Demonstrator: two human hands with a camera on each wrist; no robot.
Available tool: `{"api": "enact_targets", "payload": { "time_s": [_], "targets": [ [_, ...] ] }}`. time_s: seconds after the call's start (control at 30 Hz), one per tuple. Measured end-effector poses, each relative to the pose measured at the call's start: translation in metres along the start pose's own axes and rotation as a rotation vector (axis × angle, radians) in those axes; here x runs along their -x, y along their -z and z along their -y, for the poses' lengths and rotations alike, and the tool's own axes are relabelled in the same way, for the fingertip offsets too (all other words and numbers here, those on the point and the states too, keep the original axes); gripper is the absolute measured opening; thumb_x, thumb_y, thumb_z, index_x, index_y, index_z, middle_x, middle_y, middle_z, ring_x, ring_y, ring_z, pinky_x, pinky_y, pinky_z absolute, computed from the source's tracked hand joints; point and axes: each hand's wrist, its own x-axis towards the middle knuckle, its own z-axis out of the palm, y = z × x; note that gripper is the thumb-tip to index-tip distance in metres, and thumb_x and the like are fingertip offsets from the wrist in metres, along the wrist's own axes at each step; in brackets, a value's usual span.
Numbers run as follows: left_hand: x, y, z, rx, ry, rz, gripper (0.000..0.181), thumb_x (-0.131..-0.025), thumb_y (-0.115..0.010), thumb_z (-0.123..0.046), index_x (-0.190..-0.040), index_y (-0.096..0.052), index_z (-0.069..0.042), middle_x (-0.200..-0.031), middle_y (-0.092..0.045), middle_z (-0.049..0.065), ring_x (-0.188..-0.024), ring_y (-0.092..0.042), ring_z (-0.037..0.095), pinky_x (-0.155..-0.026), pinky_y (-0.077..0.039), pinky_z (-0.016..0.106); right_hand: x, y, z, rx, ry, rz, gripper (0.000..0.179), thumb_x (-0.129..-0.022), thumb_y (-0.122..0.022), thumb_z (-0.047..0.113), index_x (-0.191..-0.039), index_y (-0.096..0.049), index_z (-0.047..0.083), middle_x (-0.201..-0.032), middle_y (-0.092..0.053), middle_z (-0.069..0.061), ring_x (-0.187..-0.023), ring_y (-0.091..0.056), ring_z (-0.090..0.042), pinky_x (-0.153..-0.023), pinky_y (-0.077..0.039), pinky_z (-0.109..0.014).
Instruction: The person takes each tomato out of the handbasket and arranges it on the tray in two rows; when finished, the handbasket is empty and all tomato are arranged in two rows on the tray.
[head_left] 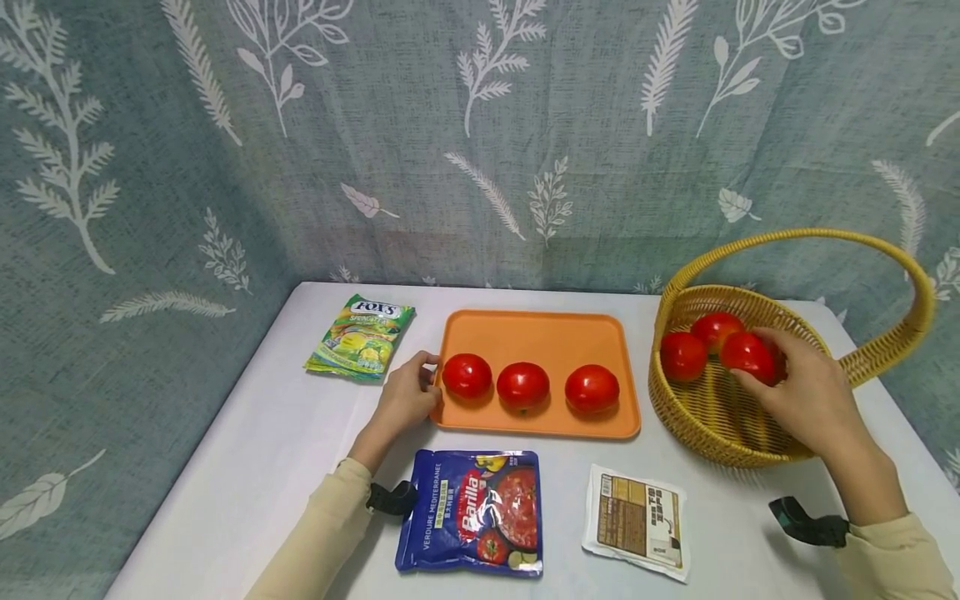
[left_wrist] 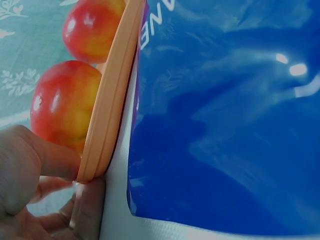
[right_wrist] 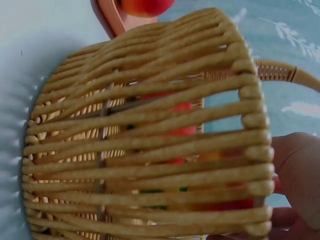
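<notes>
My left hand (head_left: 408, 393) grips the left edge of an orange tray (head_left: 536, 337), thumb by the rim and other fingers lower down in the left wrist view. Along the tray's front half lie three glossy red tomatoes (head_left: 523, 386), showing yellow patches in the left wrist view. On the right, my right hand (head_left: 808, 392) holds another tomato (head_left: 747, 356) between thumb and fingers, inside the opening of a wicker basket (head_left: 678, 417). Two more tomatoes (head_left: 683, 357) lie in the basket's left part. The basket wall partly hides the right hand in the right wrist view.
A blue sauce pouch (head_left: 468, 512) lies in front of the tray, close to the left wrist. A white-and-brown packet (head_left: 637, 521) is to its right. Behind the left hand sits a green candy bag (head_left: 362, 337). The basket's tall handle (head_left: 795, 235) arches above the right hand.
</notes>
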Motion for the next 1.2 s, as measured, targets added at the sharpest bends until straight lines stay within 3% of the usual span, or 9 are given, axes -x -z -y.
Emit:
{"api": "enact_targets", "payload": {
  "time_s": [0.53, 0.83, 0.97, 1.07, 1.2],
  "targets": [
    [0.0, 0.0, 0.002, -0.001, 0.013, 0.013, 0.049, -0.077, -0.063, 0.006, -0.125, -0.06, -0.004, -0.096, -0.065, 0.01, -0.08, -0.061, 0.022, -0.066, -0.053, 0.032, 0.006, 0.004, 0.031, -0.027, 0.078, -0.057, 0.063, -0.079, -0.082, 0.012, -0.133, -0.054, -0.004, -0.12, -0.058, -0.029, -0.102, -0.056, -0.047, -0.077, -0.047, -0.067],
    [-0.001, -0.001, 0.002, -0.004, -0.002, 0.007, 0.048, -0.077, -0.063, 0.005, -0.125, -0.061, -0.004, -0.095, -0.065, 0.009, -0.079, -0.061, 0.021, -0.066, -0.052, 0.032, 0.006, 0.006, 0.052, -0.022, 0.183, -0.103, 0.066, -0.073, -0.086, 0.01, -0.131, -0.058, -0.002, -0.12, -0.061, -0.026, -0.1, -0.058, -0.043, -0.074, -0.05, -0.062],
    [0.001, -0.001, 0.001, -0.001, -0.014, -0.005, 0.047, -0.077, -0.062, 0.004, -0.123, -0.061, -0.004, -0.093, -0.065, 0.009, -0.078, -0.06, 0.02, -0.066, -0.05, 0.032, 0.006, 0.005, 0.062, -0.017, 0.238, -0.122, 0.067, -0.07, -0.088, 0.01, -0.13, -0.06, 0.001, -0.117, -0.064, -0.023, -0.095, -0.062, -0.038, -0.072, -0.053, -0.053],
    [0.002, 0.0, 0.0, 0.003, -0.022, -0.014, 0.047, -0.076, -0.062, 0.004, -0.123, -0.062, -0.004, -0.091, -0.065, 0.009, -0.077, -0.06, 0.02, -0.066, -0.049, 0.032, 0.005, 0.003, 0.07, -0.018, 0.262, -0.126, 0.068, -0.069, -0.088, 0.011, -0.13, -0.061, 0.003, -0.115, -0.065, -0.018, -0.094, -0.063, -0.032, -0.076, -0.051, -0.026],
    [0.003, 0.0, 0.001, -0.004, -0.027, -0.018, 0.047, -0.076, -0.062, 0.004, -0.123, -0.062, -0.004, -0.091, -0.065, 0.009, -0.077, -0.06, 0.02, -0.065, -0.049, 0.032, 0.002, 0.001, 0.077, -0.043, 0.301, -0.124, 0.069, -0.069, -0.089, 0.011, -0.131, -0.061, 0.004, -0.116, -0.065, -0.017, -0.093, -0.064, -0.03, -0.077, -0.044, -0.013]
  ]
}}
